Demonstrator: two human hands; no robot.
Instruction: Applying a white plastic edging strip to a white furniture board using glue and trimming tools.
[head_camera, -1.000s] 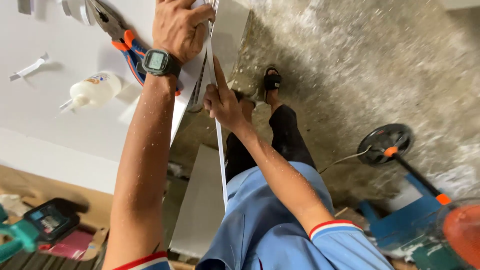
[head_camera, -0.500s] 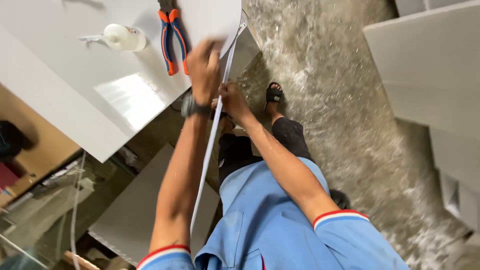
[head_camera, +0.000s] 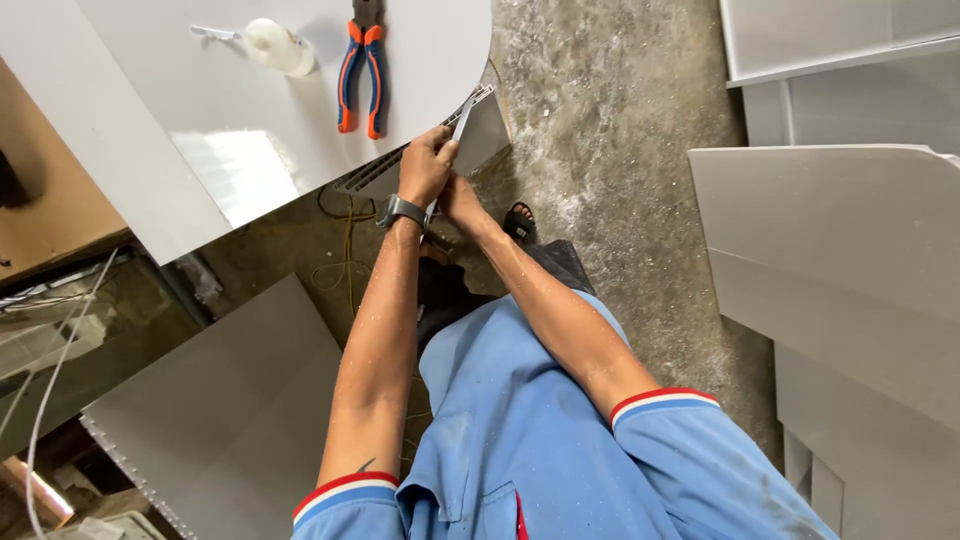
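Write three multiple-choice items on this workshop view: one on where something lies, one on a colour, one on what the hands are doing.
1. Where do the pliers lie?
A. On the white board, beside the small glue bottle
B. On the concrete floor
C. In the person's left hand

2. What colours are the pliers' handles?
A. Green and black
B. Orange and blue
C. Plain yellow

3. What are the two hands doing?
A. Resting on the person's knees
B. Both closed on the thin strip at the board's edge
C. Holding the bottle

Answers:
1 A: the pliers rest on the board's top, just right of the bottle.
2 B: the handles show orange with blue.
3 B: the left hand and right hand meet at the strip by the board's rounded corner, each with a grip there.
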